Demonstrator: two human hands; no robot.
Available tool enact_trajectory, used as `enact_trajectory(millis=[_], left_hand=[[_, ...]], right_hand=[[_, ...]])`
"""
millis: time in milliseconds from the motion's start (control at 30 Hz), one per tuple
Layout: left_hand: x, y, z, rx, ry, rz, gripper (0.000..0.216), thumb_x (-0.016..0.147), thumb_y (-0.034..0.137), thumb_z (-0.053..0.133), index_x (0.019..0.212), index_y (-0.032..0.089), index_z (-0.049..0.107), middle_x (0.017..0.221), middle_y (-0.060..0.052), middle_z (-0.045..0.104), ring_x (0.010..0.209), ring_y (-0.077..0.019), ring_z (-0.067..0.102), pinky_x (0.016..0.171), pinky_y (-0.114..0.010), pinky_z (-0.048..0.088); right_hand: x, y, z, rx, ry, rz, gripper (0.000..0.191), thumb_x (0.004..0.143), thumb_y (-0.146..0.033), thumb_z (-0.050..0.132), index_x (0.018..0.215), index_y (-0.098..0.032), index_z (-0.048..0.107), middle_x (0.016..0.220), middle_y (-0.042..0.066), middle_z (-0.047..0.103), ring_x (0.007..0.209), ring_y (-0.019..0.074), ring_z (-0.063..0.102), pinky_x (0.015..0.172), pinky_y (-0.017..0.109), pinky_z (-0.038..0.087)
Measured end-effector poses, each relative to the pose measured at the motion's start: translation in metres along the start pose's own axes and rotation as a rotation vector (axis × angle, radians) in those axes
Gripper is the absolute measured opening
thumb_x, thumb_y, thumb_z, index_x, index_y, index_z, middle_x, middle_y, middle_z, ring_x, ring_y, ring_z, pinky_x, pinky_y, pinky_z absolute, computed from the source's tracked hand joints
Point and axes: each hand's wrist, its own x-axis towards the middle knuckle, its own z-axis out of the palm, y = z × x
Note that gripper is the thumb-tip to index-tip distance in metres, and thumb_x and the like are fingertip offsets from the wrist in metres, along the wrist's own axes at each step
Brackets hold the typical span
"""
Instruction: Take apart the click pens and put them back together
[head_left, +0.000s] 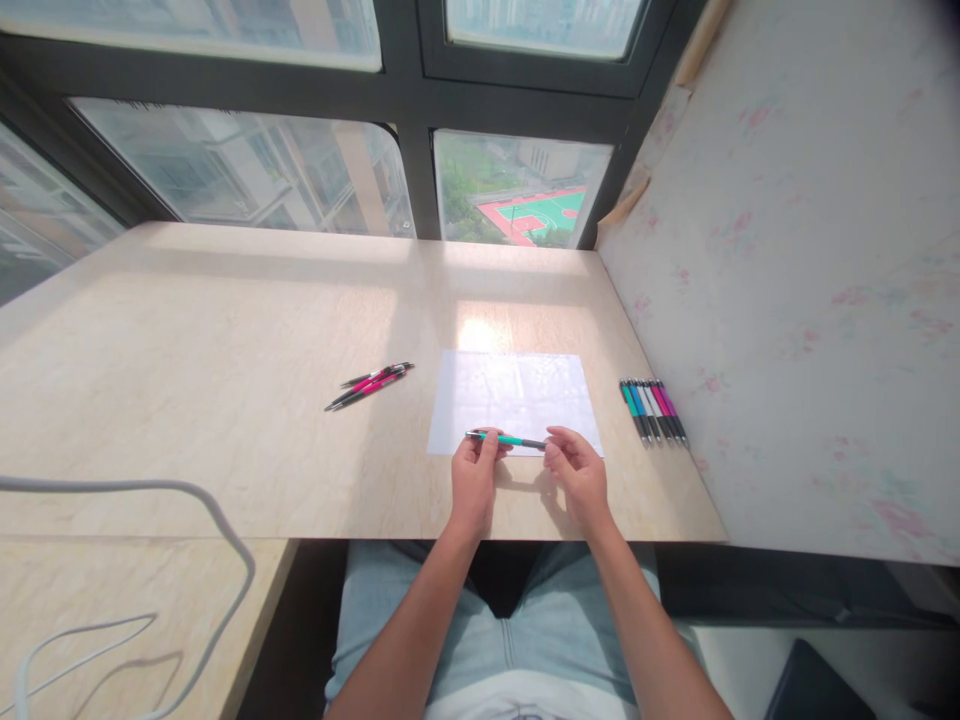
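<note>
A teal pen (508, 439) lies level between my two hands, just above the near edge of a white sheet of paper (516, 396). My left hand (475, 477) pinches its left end with closed fingers. My right hand (576, 472) pinches the dark right end. Both hands hover over the front of the beige table (225, 380).
Two or three pink and black pens (370, 385) lie left of the paper. A row of several coloured pens (652, 409) lies at the table's right edge by the wall. A white cable (135, 590) loops at the lower left. Windows stand behind the table.
</note>
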Motion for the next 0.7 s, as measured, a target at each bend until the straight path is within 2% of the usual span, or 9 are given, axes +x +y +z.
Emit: enact_trajectory(millis=[100,200,500,700], left_hand=[[0.0002,0.0002,0.0002,0.002,-0.001,-0.002,0.034,0.078,0.046,0.075,0.091,0.016,0.067,0.086,-0.006,0.072,0.079,-0.0164,0.068,0.083,-0.031,0.050],[0.0002,0.0002,0.0000,0.008,-0.011,0.001,0.034,0.079,0.046,0.075,0.091,0.016,0.067,0.087,-0.006,0.073,0.080,-0.0164,0.068,0.085,-0.032,0.050],[-0.0001,0.0008,0.0008,0.015,-0.024,0.006,0.033,0.079,0.047,0.074,0.090,0.017,0.067,0.088,-0.006,0.073,0.082,-0.0172,0.069,0.085,-0.032,0.050],[-0.0030,0.0022,-0.0015,0.086,-0.153,-0.020,0.031,0.083,0.045,0.071,0.099,0.018,0.068,0.097,-0.008,0.075,0.087,-0.0185,0.069,0.081,-0.031,0.050]], right_hand=[[0.0005,-0.0006,0.0005,0.032,0.009,0.047,0.035,0.086,-0.053,0.064,0.095,-0.020,0.071,0.067,0.001,0.064,0.055,0.0128,0.054,0.049,0.025,0.042],[0.0005,-0.0019,0.0008,-0.001,0.002,0.031,0.034,0.085,-0.052,0.065,0.083,-0.019,0.070,0.061,-0.001,0.060,0.052,0.0116,0.050,0.049,0.025,0.041],[0.0008,0.0014,-0.0001,0.015,0.034,0.020,0.035,0.081,-0.052,0.070,0.092,-0.019,0.071,0.065,0.001,0.063,0.057,0.0144,0.056,0.052,0.027,0.045],[0.0016,0.0051,-0.0014,0.031,0.017,-0.001,0.030,0.082,-0.049,0.071,0.090,-0.021,0.071,0.067,0.001,0.064,0.058,0.0143,0.056,0.055,0.027,0.045]])
